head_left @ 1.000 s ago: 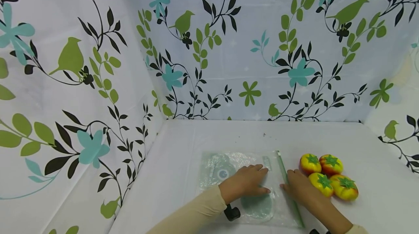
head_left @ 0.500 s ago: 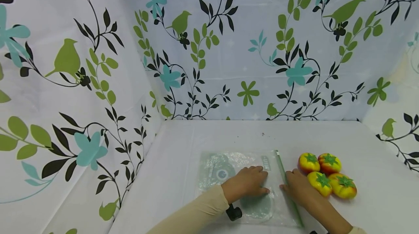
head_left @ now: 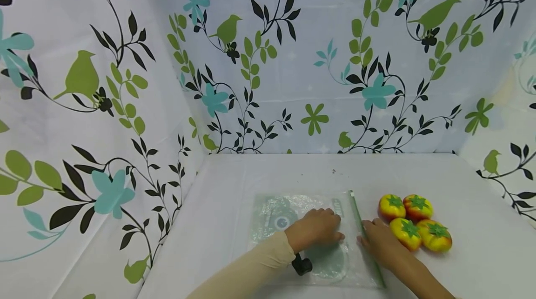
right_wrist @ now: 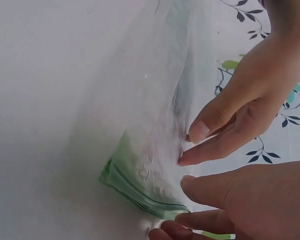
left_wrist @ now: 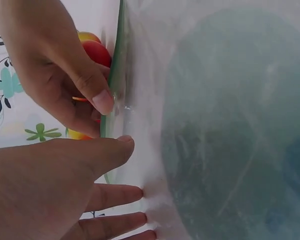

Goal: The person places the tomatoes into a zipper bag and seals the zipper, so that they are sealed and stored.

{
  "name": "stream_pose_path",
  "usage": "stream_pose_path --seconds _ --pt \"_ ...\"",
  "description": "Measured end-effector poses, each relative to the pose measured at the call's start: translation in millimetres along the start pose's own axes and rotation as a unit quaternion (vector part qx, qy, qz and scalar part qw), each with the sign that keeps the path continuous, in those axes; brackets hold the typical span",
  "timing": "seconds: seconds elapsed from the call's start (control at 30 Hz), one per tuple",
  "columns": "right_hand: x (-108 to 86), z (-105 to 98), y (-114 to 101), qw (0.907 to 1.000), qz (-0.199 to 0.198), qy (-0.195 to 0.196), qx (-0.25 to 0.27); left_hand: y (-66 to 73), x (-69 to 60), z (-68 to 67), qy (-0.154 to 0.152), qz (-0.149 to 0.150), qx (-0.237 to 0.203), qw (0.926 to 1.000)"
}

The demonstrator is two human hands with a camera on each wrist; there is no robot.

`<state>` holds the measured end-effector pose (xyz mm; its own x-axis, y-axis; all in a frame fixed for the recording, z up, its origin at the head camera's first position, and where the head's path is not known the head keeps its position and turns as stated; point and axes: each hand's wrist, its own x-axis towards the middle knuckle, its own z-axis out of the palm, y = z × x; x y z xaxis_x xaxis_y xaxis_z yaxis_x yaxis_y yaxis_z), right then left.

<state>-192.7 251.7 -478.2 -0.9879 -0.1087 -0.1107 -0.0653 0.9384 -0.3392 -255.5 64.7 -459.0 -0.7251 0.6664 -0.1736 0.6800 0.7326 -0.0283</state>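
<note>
On the white table before you lies a clear bag, spread broadly flat, with a green strip edging its right side. That strip is the line to mind: its long axis runs away from you, the far end leaning a little to your left. Your right hand is the nearer one, thumb on the bag's side of the strip and curled fingers on the outer side, apparently pinching it partway along. Your left hand rests inboard on the bag, its fingers spread and fairly straight, tips pointing rightward and just short of the strip (the wrist view shows them laid on the plastic, gripping nothing). Outside your right hand sit four yellow-red fruits with green tops, close enough that I can't tell whether your knuckles touch them.
</note>
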Motion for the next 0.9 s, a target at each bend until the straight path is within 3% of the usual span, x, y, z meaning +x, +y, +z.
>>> stream_pose_path --seconds 0.17,0.33,0.67,0.9 --pt "-4.4 -1 0 0.9996 -0.005 0.009 0.025 0.6 4.6 -5.7 -0.016 -0.015 0.001 0.9998" --pt "-7.7 -2 -2 0.9991 -0.002 0.012 0.04 3.2 8.0 -9.0 -0.012 -0.023 -0.006 0.9996" --pt "-10.4 0 1 0.9981 -0.006 0.025 0.055 15.5 20.1 -8.1 0.005 -0.092 -0.031 0.9953" --pt "-9.8 0 2 0.9986 0.004 0.01 0.052 22.8 24.0 -9.0 0.007 -0.116 -0.038 0.9925"
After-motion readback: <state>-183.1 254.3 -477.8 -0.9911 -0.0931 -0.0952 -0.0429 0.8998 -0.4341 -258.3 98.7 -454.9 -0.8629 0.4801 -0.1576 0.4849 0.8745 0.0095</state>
